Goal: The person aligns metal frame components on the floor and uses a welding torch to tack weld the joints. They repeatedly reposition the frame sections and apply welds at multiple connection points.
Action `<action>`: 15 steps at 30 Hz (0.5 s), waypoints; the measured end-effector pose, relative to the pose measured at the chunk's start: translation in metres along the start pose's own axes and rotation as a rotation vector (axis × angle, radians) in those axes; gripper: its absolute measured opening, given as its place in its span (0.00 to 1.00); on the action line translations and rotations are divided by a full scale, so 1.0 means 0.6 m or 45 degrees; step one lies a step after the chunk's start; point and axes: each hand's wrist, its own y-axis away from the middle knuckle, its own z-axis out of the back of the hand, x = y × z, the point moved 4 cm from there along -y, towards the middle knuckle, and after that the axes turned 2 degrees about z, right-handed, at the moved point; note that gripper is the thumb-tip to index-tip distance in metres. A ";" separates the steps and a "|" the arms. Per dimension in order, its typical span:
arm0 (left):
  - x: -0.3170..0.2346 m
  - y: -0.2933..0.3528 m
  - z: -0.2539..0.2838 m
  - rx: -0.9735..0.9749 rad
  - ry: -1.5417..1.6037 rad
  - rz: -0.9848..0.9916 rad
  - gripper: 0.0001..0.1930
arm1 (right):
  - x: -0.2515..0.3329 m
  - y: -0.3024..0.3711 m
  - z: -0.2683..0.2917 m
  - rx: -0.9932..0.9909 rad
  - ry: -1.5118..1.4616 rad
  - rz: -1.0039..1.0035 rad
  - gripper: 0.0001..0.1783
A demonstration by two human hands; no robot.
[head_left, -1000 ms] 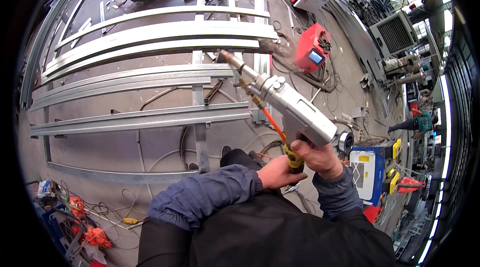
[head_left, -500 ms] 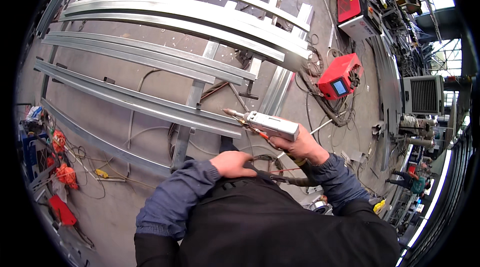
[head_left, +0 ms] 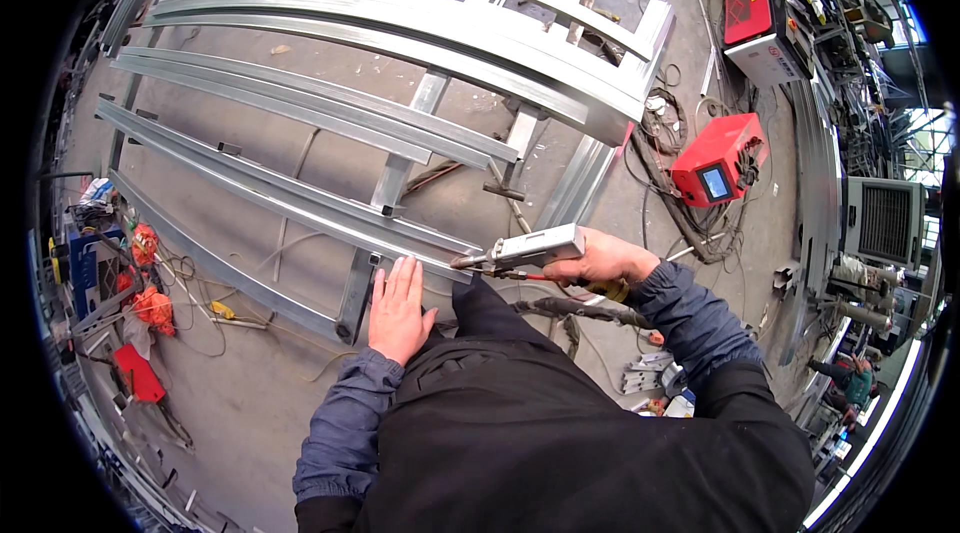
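In my right hand (head_left: pixel 608 261) is a handheld welding gun (head_left: pixel 535 246) with a boxy silver body and a narrow nozzle pointing left. Its nozzle tip is at the near end of a galvanized steel channel (head_left: pixel 290 191); whether they touch I cannot tell. My left hand (head_left: pixel 400 311) is stretched out with fingers extended, fingertips at the near edge of that channel, beside a cross member (head_left: pixel 356 295). The fingers hold nothing. A cable (head_left: pixel 590 311) runs below the gun beside my right forearm.
More long steel profiles (head_left: pixel 400 28) lie across the frame further away. To the right stand a red box with a screen (head_left: pixel 716 169) and a red-and-white machine (head_left: pixel 752 23). Cables and hoses (head_left: pixel 690 228) lie on the floor. Orange bundles (head_left: pixel 150 308) are at left; another person (head_left: pixel 855 383) is far right.
My left hand has moved from my lap forward and left to the channel, its fingers stretching out. The welding gun's nozzle has come down to the channel's end. The view has shifted slightly.
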 end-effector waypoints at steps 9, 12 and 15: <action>-0.005 0.000 0.000 0.106 -0.050 0.037 0.50 | 0.005 -0.028 0.022 0.086 0.156 0.069 0.24; -0.007 0.001 0.001 0.106 -0.071 0.034 0.50 | 0.016 -0.030 0.026 0.120 0.202 0.060 0.24; -0.011 -0.002 0.006 0.150 -0.093 0.054 0.50 | 0.005 -0.033 0.029 0.092 0.165 0.059 0.24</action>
